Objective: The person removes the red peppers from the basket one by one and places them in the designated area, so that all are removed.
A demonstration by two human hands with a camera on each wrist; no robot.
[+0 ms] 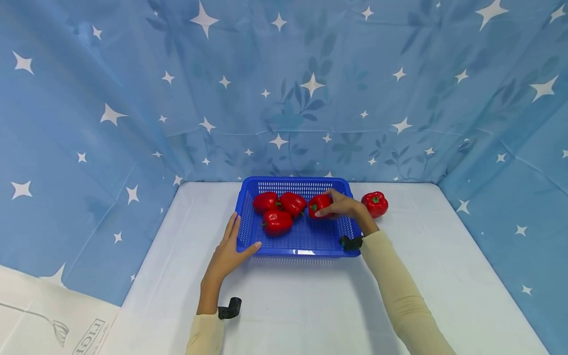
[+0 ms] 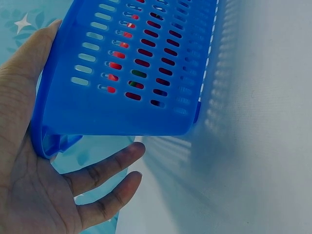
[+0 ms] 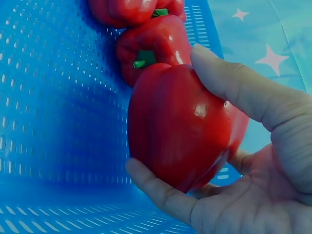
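Note:
My right hand point(image 1: 339, 204) holds a red bell pepper point(image 3: 180, 126) inside the right part of the blue plastic basket point(image 1: 306, 252), thumb on one side and fingers round the other. Three more red bell peppers lie at the basket's left: one at the back left point(image 1: 266, 202), one beside it point(image 1: 293, 203) and one in front point(image 1: 277, 223). At the basket's front left corner, my left hand point(image 1: 228, 254) touches the rim, its thumb along the front and its straight fingers along the left side. In the left wrist view, the slotted basket wall point(image 2: 131, 114) hides most of the peppers.
One more red bell pepper point(image 1: 374, 204) sits on the white table point(image 1: 301, 305), just right of the basket. A blue curtain point(image 1: 284, 98) with white stars stands behind the table and along both sides. Each wrist wears a small black camera.

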